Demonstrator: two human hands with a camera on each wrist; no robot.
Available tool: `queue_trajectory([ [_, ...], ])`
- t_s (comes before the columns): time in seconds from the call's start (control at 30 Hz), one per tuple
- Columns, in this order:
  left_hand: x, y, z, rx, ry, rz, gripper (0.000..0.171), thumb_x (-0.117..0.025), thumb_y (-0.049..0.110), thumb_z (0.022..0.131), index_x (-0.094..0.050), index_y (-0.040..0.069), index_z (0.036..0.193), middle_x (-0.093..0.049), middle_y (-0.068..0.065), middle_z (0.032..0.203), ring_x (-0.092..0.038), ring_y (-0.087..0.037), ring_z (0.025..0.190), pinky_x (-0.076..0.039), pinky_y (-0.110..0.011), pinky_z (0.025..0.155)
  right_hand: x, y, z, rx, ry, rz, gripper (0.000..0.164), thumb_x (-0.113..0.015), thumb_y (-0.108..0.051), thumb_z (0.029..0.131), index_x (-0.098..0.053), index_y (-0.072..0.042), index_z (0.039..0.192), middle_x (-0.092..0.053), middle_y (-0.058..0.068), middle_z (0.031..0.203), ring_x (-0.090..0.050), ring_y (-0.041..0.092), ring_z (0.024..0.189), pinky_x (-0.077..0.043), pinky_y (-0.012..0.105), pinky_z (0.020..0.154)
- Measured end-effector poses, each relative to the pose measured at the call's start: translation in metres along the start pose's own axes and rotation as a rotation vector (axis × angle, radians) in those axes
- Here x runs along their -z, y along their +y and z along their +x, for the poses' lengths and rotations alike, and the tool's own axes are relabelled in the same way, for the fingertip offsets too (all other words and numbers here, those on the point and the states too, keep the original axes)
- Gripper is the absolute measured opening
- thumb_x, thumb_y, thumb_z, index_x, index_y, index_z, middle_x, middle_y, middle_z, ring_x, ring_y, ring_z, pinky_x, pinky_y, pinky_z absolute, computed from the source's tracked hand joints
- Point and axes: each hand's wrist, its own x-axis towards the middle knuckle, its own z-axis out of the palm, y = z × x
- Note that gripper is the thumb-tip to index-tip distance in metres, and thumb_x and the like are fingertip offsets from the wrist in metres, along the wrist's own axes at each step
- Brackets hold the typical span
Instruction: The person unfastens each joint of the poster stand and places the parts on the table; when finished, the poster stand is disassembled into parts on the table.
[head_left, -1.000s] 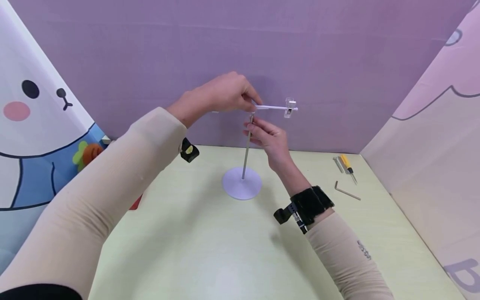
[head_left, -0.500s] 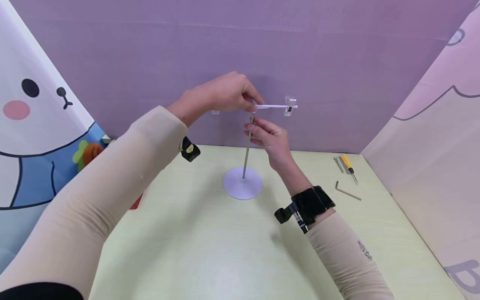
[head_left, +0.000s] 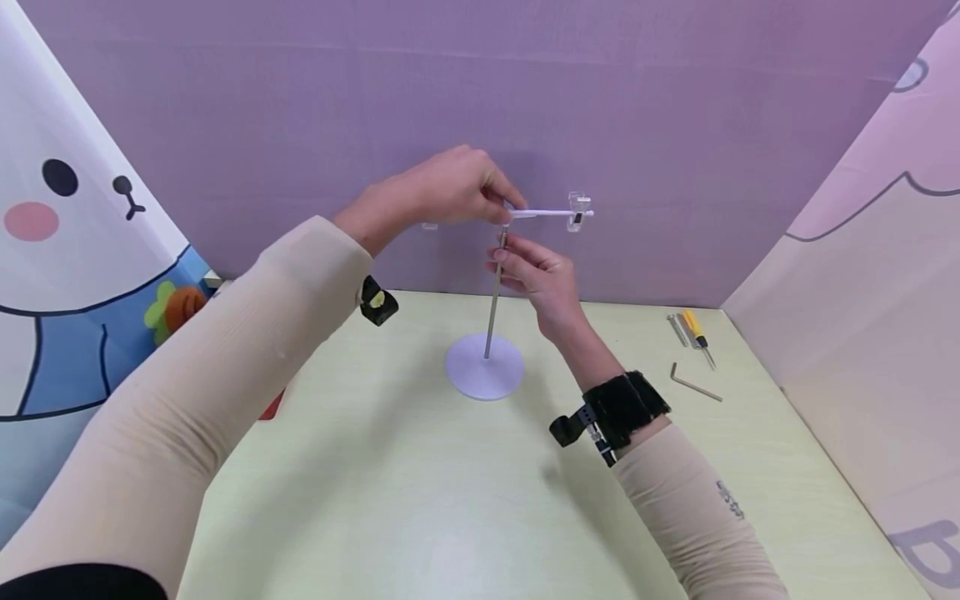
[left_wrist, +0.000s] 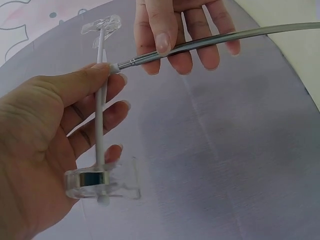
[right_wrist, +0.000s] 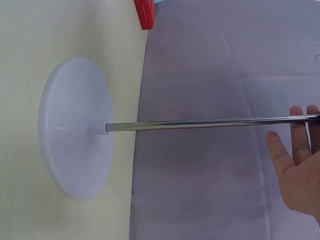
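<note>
A stand with a round white base (head_left: 484, 379) and a thin metal pole (head_left: 492, 312) rises from the table. Across its top lies a white crossbar (head_left: 551, 213); clear plastic clips (left_wrist: 102, 180) sit at both ends in the left wrist view. My left hand (head_left: 457, 187) pinches the crossbar's middle, thumb and forefinger at the white joint (left_wrist: 114, 68) where it meets the pole. Just below, my right hand (head_left: 547, 287) holds the pole's upper part, thumb on one side and fingers behind. In the head view, my left hand hides much of the crossbar's left half.
At the table's right lie a yellow-handled screwdriver (head_left: 693, 327), small metal pieces (head_left: 677, 330) and an L-shaped hex key (head_left: 696, 386). A red object (right_wrist: 145, 12) shows at the table's edge. A purple cloth backdrop (head_left: 660, 150) stands close behind the stand.
The crossbar's right end and its clip have risen very slightly. Both hands keep the same hold in the same place.
</note>
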Motion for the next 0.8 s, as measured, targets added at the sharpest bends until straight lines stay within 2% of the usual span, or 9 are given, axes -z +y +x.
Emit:
queue_trajectory([
  [0.2,0.013,0.001,-0.004,0.021,0.112,-0.019,0.027,-0.066,0.024,0.097,-0.074,0.021,0.123,-0.076,0.000,0.095,-0.054,-0.013,0.077,-0.040,-0.024,0.067,0.003,-0.001,0.002,0.001,-0.005,-0.012,0.027,-0.070,-0.012,0.094,-0.072,-0.009,0.121,-0.078,-0.008,0.094,-0.076,0.016,0.091,-0.056,0.046,0.098],
  [0.4,0.015,-0.008,-0.015,0.044,0.192,-0.090,0.031,-0.065,0.022,0.097,-0.071,0.024,0.127,-0.076,-0.001,0.103,-0.058,-0.012,0.080,-0.043,-0.024,0.068,0.004,-0.001,0.002,0.005,-0.003,-0.009,0.027,-0.071,-0.012,0.093,-0.073,-0.010,0.120,-0.078,-0.006,0.094,-0.076,0.019,0.094,-0.057,0.044,0.096],
  [0.6,0.009,-0.021,-0.034,0.145,0.258,-0.187,0.039,-0.064,0.024,0.099,-0.062,0.032,0.137,-0.073,-0.003,0.093,-0.048,-0.015,0.069,-0.037,-0.026,0.059,0.004,0.000,0.002,0.000,0.000,-0.008,0.026,-0.071,-0.012,0.093,-0.073,-0.010,0.120,-0.078,-0.006,0.094,-0.076,0.018,0.093,-0.056,0.046,0.098],
  [0.63,0.008,-0.023,-0.037,0.161,0.268,-0.194,0.041,-0.063,0.024,0.099,-0.060,0.033,0.139,-0.073,-0.004,0.092,-0.050,-0.015,0.069,-0.036,-0.026,0.058,0.004,0.000,0.002,0.001,0.000,-0.008,0.026,-0.071,-0.012,0.093,-0.073,-0.010,0.120,-0.078,-0.006,0.094,-0.076,0.018,0.093,-0.056,0.045,0.098],
  [0.8,0.003,-0.035,-0.058,0.238,0.271,-0.224,0.044,-0.062,0.027,0.100,-0.056,0.035,0.143,-0.073,-0.004,0.092,-0.051,-0.015,0.069,-0.035,-0.027,0.054,0.003,-0.002,0.002,0.009,-0.004,-0.009,0.026,-0.072,-0.012,0.093,-0.074,-0.010,0.119,-0.078,-0.006,0.093,-0.076,0.017,0.091,-0.059,0.037,0.091],
])
